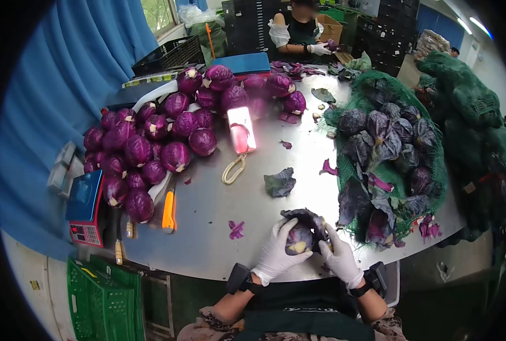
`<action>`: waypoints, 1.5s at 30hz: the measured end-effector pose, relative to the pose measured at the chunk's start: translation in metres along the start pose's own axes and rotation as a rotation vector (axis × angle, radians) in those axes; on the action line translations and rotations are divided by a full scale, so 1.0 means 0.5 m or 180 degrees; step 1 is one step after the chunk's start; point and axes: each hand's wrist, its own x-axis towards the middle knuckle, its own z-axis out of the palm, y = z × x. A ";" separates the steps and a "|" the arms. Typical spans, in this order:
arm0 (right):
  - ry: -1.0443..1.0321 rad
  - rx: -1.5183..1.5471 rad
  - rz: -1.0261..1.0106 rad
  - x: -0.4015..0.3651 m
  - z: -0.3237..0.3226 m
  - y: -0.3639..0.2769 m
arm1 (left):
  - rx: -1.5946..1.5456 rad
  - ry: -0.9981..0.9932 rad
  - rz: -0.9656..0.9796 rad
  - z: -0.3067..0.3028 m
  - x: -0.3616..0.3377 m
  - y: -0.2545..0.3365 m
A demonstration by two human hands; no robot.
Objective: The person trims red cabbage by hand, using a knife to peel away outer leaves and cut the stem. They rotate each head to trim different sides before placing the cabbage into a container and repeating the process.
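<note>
Between my gloved hands, at the front of the metal table (207, 238), is a red cabbage (299, 241) with its pale stem end facing me. Dark outer leaves stand up loosely along its far and right sides. My left hand (277, 250) wraps the cabbage from the left. On the right, my right hand (339, 258) grips the loose outer leaves at the cabbage's edge; its fingertips are partly hidden. A loose dark leaf (280, 182) and a purple leaf scrap (236, 229) lie on the metal just beyond.
Trimmed cabbages (175, 156) are heaped at left; untrimmed ones (386, 133) fill a green net sack (435, 176) at right. An orange box cutter (169, 211), a lit phone (241, 130) and a red-and-blue scale (86, 207) share the table. A co-worker (298, 34) holds a cabbage across it.
</note>
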 end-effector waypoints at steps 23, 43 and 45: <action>-0.0587 0.0224 -0.0358 0.018 0.003 -0.024 | -0.1158 -0.0081 -0.0906 -0.019 -0.016 -0.017; 0.1020 0.0449 0.0141 0.022 -0.030 0.086 | -0.1356 0.0087 -0.1215 -0.035 -0.007 -0.045; 0.1469 -0.0021 0.0589 0.025 -0.097 0.080 | -0.1271 -0.0001 -0.1046 -0.031 -0.010 -0.049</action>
